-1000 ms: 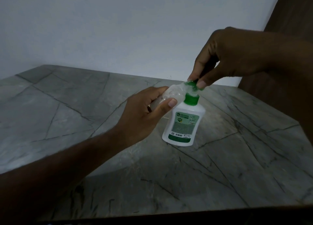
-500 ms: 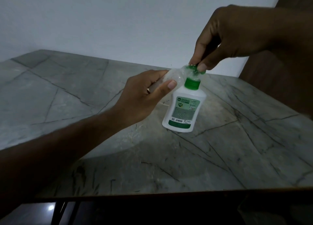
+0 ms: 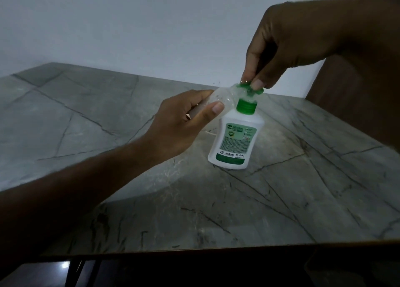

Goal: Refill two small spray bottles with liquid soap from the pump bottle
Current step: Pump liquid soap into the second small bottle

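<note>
A left hand grips a small clear spray bottle tilted under the green nozzle of the pump bottle, mid-counter; right-hand fingers press the pump. Light, thin plastic, likely slippery: best held round its body.

The pump bottle is white, with a bright green collar below the right hand's fingertips and a bright green pump head pinched between them. Its label is pale green with a darker green shield emblem, fine grey print and a solid green band along the bottom — a small black barcode sits just above that band. The small spray bottle between the left hand's fingers is clear and colourless. The table is grey marble, veined with thin dark lines — paler, glossy glare patches near its front. The wall is plain white.
</note>
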